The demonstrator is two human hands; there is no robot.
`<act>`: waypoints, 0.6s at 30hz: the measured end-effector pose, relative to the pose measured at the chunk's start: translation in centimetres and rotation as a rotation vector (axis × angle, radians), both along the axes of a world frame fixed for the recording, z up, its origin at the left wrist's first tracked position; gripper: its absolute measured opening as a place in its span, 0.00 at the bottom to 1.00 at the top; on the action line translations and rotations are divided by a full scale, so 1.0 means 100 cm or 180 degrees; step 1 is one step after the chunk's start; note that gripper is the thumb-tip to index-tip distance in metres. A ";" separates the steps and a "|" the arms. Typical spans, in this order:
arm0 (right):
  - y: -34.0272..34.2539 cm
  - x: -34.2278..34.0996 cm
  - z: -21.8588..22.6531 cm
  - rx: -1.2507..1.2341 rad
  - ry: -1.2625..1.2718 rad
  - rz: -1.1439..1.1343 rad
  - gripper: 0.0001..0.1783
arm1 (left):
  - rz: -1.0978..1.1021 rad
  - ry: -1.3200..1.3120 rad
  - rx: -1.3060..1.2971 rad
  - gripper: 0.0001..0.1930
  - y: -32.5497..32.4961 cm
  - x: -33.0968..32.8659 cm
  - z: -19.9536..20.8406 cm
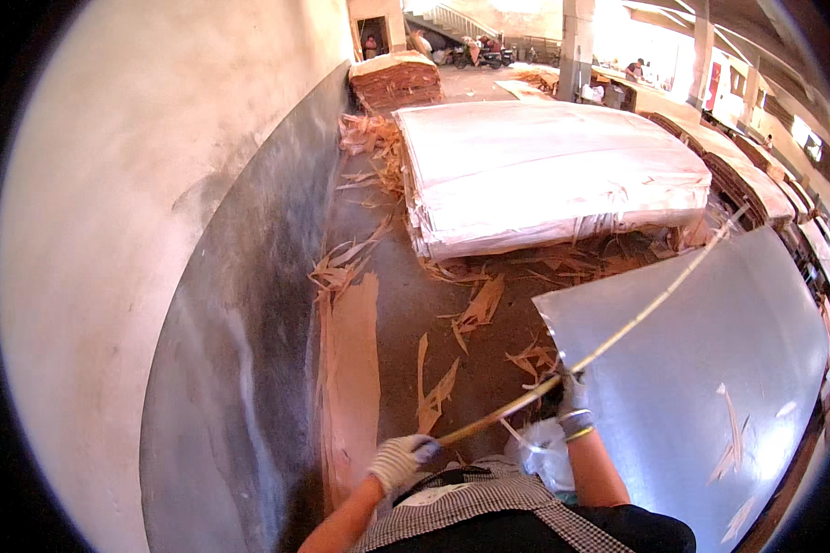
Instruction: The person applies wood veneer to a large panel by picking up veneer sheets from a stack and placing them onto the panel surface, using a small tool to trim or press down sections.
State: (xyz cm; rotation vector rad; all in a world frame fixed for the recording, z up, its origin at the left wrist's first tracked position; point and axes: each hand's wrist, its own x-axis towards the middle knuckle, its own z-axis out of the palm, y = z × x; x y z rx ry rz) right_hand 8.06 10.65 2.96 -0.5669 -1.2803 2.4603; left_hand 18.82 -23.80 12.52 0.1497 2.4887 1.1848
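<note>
A long, thin yellowish stick (650,311) runs slantwise from near my waist out over a smooth grey metal sheet (682,341) on my right. Its near end is in my left hand (403,461), which wears a striped white glove with grey fingertips and is closed round it. Farther along, my right hand (574,398), in a grey glove, grips the same stick beside the metal sheet's near left corner; its fingers are partly hidden. The stick's far tip reaches past the right end of a large stack of pale veneer sheets (553,166) in front of me.
Torn veneer scraps (478,309) litter the floor. A long veneer strip (350,387) lies along the wall (240,369) at left. A clear plastic bag (546,456) is near my waist. More veneer stacks stand at the back (395,83) and far right (738,175). A person (634,70) is far off.
</note>
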 end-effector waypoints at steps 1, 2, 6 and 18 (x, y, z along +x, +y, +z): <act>-0.022 -0.031 0.015 -0.0150 -0.0146 0.0307 0.10 | 0.0210 -0.0125 0.0117 0.21 -0.018 -0.024 0.005; -0.042 -0.066 0.024 0.0046 -0.0225 0.0545 0.10 | 0.0249 -0.0040 0.0023 0.21 -0.043 -0.052 -0.003; -0.117 -0.202 0.026 0.0289 0.0052 0.0866 0.09 | 0.0415 -0.0164 -0.0345 0.21 -0.115 -0.166 -0.015; -0.200 -0.505 0.036 0.0087 -0.0595 0.0574 0.12 | 0.0582 -0.0901 0.1268 0.14 -0.196 -0.582 -0.016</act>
